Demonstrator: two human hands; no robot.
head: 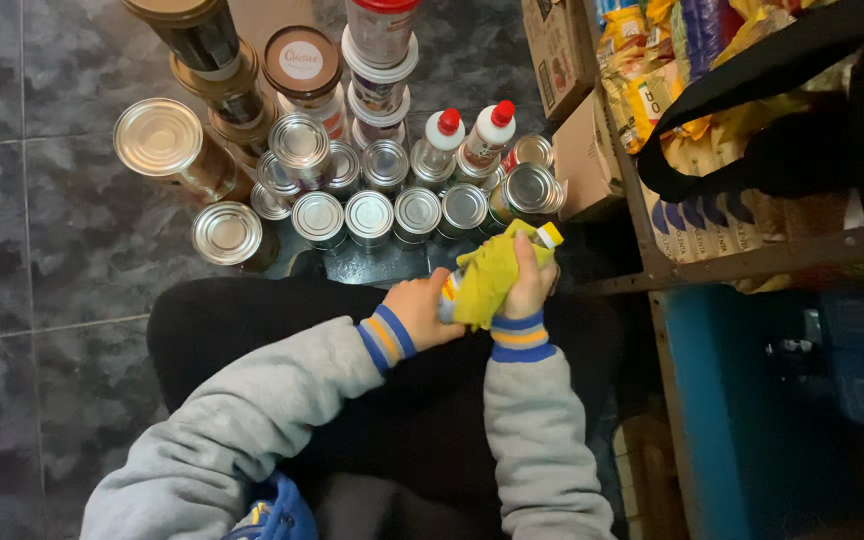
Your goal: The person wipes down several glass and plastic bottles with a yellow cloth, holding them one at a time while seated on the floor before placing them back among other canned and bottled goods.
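Two hands: both mine, both on one bottle, held over my lap above the floor.
L hand (424,308): fingers wrapped round the lower part of the bottle (548,236); grip closed on it, thumb side up.
R hand (530,282): fingers clamped on a yellow cloth (487,278), pressing it against the bottle body.
Bottle: small, mostly hidden by cloth & hands; only a white cap w/ a yellow edge shows at the top right, pointing toward the shelf. Tilted, not upright.
Cloth: folded over the bottle, between my R palm and the bottle; one end hangs down btwn my wrists.
Sleeves: grey, cuffs striped blue/yellow.
Floor (42,200): dark marbled tiles.
Tins (369,215): row of silver-topped cans just ahead of my hands, more behind, packed touching.
Big tin (159,137): lying tilted at the left of the group.
Squeeze bottles (439,140): two, red caps, upright among the tins, side by side.
Jars (302,65): stacked at the back, brown lid; white-lidded tubs beside them.
Shelf (752,262): wooden, at my right, yellow packets on it; cardboard boxes (582,150) by its left end.
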